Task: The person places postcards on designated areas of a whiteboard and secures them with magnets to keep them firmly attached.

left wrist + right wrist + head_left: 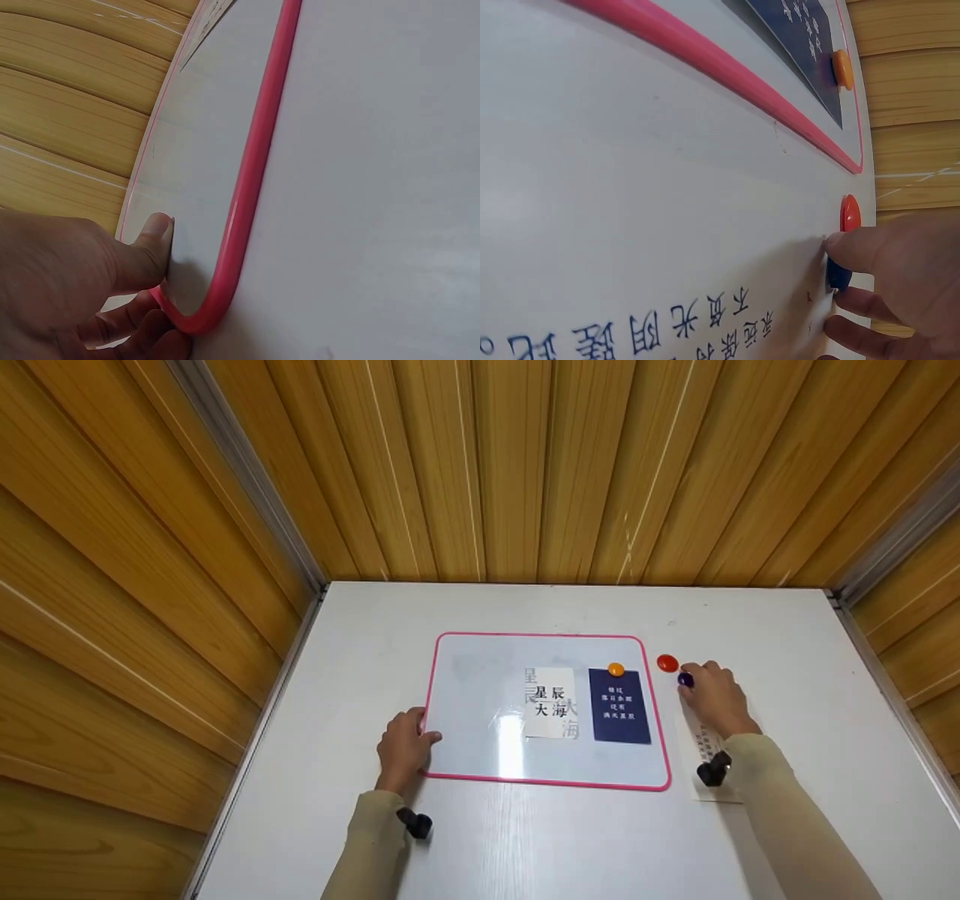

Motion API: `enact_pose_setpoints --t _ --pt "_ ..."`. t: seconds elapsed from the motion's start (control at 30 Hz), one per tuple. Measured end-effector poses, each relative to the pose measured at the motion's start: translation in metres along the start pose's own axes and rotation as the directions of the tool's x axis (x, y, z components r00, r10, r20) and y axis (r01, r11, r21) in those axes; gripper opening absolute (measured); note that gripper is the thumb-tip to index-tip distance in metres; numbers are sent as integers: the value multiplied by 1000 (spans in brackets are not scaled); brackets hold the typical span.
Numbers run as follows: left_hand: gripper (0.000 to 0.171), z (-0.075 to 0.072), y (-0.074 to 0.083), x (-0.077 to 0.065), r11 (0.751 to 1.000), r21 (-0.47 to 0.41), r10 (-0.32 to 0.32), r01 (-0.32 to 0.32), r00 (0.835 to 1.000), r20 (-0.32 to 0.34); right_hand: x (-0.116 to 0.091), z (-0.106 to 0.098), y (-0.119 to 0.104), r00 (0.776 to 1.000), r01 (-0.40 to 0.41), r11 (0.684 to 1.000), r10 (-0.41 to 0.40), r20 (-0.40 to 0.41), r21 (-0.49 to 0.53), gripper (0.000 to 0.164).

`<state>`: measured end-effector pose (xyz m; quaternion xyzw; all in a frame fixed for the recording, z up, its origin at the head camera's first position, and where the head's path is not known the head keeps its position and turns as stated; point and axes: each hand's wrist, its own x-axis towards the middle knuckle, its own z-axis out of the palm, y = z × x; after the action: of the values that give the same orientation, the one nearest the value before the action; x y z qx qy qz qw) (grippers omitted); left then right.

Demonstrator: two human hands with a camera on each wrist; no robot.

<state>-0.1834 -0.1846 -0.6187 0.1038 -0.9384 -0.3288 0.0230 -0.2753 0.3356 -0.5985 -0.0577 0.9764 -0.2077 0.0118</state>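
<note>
My left hand (403,744) grips the left edge of a pink-framed whiteboard (472,697), its thumb on the face and its fingers curled at the frame, as the left wrist view shows. Over at the right, my right hand (718,697) pinches a dark blue round magnet (838,276) between thumb and fingers. That magnet is at the top end of a white card with black writing (706,791), which lies on the table partly under my hand and wrist. A red magnet (667,663) sits just beyond my right fingertips.
On the board, an orange magnet (616,669) sits at the top edge of a navy card (621,727). Beside it is a white card with large black characters (550,724). Wood-patterned panels (510,472) stand behind the white table (480,840) and along its sides.
</note>
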Motion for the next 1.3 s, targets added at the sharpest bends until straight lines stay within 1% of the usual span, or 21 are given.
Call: enact_pose_setpoints --t 0.27,0.57,0.67,0.9,1.3 --pt "52 0 1 0 1000 -8 -5 5 1000 10 -2 0 -1 999 -31 999 31 25 9 45" --pt "51 1 0 -1 1000 -12 6 -6 1000 5 -3 0 -1 999 -37 999 37 14 2 43" --pt "50 1 0 -1 1000 -12 5 -5 1000 4 -2 0 0 999 -33 999 33 9 0 43" --pt "51 2 1 0 1000 1 -9 9 1000 3 -1 0 2 999 12 999 -14 -37 -31 36" --pt "52 1 1 0 1000 17 -2 2 1000 3 -1 1 0 999 -37 999 37 -6 7 40"
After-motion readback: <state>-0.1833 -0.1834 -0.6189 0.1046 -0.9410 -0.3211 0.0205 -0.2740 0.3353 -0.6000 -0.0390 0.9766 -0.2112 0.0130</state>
